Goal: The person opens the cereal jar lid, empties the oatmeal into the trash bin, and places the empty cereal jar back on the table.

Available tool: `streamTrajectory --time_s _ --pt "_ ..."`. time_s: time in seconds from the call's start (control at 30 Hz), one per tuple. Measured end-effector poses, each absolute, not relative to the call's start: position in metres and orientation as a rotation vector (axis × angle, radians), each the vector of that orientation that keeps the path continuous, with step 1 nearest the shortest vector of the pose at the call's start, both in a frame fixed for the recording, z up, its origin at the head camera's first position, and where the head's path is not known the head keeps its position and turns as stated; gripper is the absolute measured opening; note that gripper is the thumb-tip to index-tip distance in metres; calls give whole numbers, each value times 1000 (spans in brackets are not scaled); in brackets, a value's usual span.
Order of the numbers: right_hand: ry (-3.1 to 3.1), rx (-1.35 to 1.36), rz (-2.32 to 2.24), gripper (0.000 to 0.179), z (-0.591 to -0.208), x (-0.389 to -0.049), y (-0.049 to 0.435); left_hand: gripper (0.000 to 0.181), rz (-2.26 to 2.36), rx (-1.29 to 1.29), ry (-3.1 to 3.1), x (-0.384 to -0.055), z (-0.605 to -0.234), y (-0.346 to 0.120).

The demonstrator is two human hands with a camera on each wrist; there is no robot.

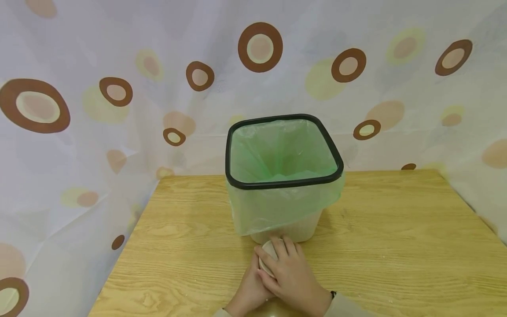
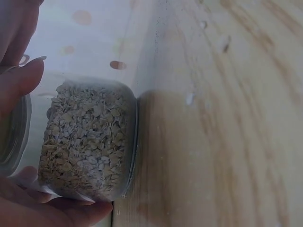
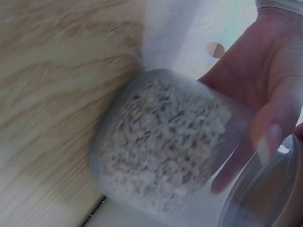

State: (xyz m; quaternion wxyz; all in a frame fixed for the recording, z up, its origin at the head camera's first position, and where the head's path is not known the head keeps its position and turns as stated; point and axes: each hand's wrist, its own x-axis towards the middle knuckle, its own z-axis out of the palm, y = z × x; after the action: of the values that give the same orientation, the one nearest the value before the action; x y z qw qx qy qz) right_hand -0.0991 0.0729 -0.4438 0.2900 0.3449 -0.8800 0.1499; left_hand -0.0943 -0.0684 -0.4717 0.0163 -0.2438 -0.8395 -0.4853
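Observation:
A clear jar (image 2: 90, 137) partly filled with rolled oats stands on the table in front of the bin. My left hand (image 1: 250, 286) grips it from the side; in the right wrist view its thumb (image 3: 272, 142) lies along the upper wall. Over the top, my right hand (image 1: 291, 275) holds the round lid (image 1: 267, 255), with fingers spread across it and curled at its edge. The lid's clear rim (image 2: 21, 137) shows at the jar's mouth in the left wrist view. Hands and lid hide most of the jar from above.
Just behind the jar stands a white bin with a black rim (image 1: 283, 184) and a green liner bag (image 1: 277, 211) folded over its outside. Small pale flakes (image 2: 190, 98) lie on the wooden table (image 1: 178, 246). A spotted sheet (image 1: 222, 39) hangs round the back and sides.

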Motion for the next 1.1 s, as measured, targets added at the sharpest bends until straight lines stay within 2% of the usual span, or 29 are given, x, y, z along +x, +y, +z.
streamTrajectory --time_s 0.33,0.5,0.7,0.83,0.93,1.1 --pt "-2333 1132 455 38 -441 -110 86 88 -1710 -672 -2641 -97 -469 -68" --pt "-2390 1210 484 40 -434 -111 90 92 -1708 -619 -2629 -95 -468 -66" --pt "-2415 971 464 52 -431 -100 78 96 -1519 -639 -2655 -92 -469 -65" --pt "-2381 777 353 65 -435 -95 66 90 -1508 -630 -2612 -89 -470 -64" --pt "-2367 712 320 69 -440 -93 59 83 -1578 -616 -2550 -87 -470 -62" --pt "-2352 706 319 68 -444 -93 59 84 -1522 -655 -2544 -88 -470 -61"
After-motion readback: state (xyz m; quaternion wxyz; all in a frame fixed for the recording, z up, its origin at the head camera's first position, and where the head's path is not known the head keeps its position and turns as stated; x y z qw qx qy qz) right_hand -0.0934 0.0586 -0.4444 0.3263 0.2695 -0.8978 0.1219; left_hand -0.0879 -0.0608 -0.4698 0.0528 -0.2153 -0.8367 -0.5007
